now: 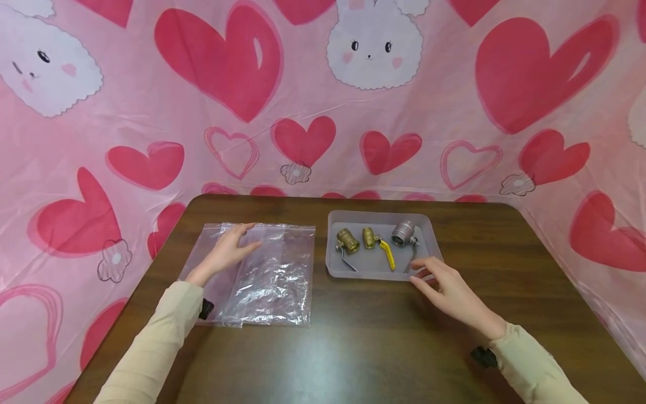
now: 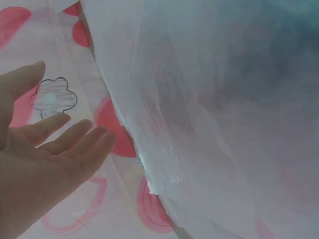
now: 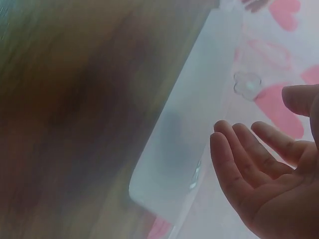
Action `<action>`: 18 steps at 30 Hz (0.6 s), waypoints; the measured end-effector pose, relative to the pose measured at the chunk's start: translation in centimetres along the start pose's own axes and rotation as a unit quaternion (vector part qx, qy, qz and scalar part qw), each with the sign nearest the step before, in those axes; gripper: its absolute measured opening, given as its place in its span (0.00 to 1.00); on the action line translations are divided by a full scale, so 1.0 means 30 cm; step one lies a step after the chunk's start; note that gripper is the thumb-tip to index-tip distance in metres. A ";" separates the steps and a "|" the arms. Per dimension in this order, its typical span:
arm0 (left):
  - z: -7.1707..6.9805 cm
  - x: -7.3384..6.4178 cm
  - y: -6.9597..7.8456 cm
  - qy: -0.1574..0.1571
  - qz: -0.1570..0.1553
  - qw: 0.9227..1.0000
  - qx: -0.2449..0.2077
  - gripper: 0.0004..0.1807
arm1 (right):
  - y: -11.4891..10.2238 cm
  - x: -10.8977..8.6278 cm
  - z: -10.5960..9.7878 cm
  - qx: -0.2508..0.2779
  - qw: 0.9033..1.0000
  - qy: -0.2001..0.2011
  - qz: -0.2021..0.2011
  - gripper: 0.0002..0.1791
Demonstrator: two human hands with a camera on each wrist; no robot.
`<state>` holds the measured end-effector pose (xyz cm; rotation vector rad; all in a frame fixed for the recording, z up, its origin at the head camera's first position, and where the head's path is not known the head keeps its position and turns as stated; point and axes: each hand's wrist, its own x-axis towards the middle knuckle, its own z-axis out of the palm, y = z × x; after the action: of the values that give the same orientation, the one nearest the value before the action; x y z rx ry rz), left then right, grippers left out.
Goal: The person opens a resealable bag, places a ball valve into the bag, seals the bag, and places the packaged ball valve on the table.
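Observation:
My left hand (image 1: 228, 251) hovers over clear zip bags (image 1: 275, 280) lying flat and overlapping on the table's left side; its thumb and fingers are spread and hold nothing. Beside the near right corner of a shallow translucent tray (image 1: 363, 274) is my right hand (image 1: 449, 286), its fingers loosely bent with nothing in them. Three ball valves lie in the tray: a brass valve with a grey lever (image 1: 348, 240) at left, a smaller brass valve with a yellow lever (image 1: 369, 238) in the middle, and a larger silvery valve (image 1: 402, 233) at right, its lever partly behind my right fingertips.
The brown wooden table (image 1: 353, 348) has rounded far corners. Pink cloth with hearts and rabbit faces (image 1: 373, 50) hangs close behind it and along both sides. A dark wrist camera (image 1: 484, 357) sits under my right cuff.

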<state>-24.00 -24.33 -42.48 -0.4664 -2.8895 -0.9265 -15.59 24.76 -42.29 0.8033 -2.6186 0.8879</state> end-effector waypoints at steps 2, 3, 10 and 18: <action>-0.001 0.004 -0.003 -0.004 -0.002 1.000 -0.003 0.33 | -0.015 0.002 0.012 0.004 1.000 -0.010 -0.005 0.14; -0.001 0.007 -0.005 -0.006 -0.003 1.000 -0.006 0.33 | -0.022 0.003 0.018 0.007 1.000 -0.013 -0.007 0.14; -0.005 0.028 -0.019 -0.029 -0.033 0.998 -0.052 0.32 | -0.080 0.012 0.071 0.050 0.998 -0.040 -0.020 0.12; -0.007 0.042 -0.024 -0.033 -0.077 0.993 -0.083 0.31 | -0.128 0.022 0.135 0.106 0.988 -0.110 0.000 0.13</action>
<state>-25.43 -24.69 -42.51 -0.2916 -2.9558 -1.2049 -14.16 19.44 -43.34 1.0078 -2.7416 1.1536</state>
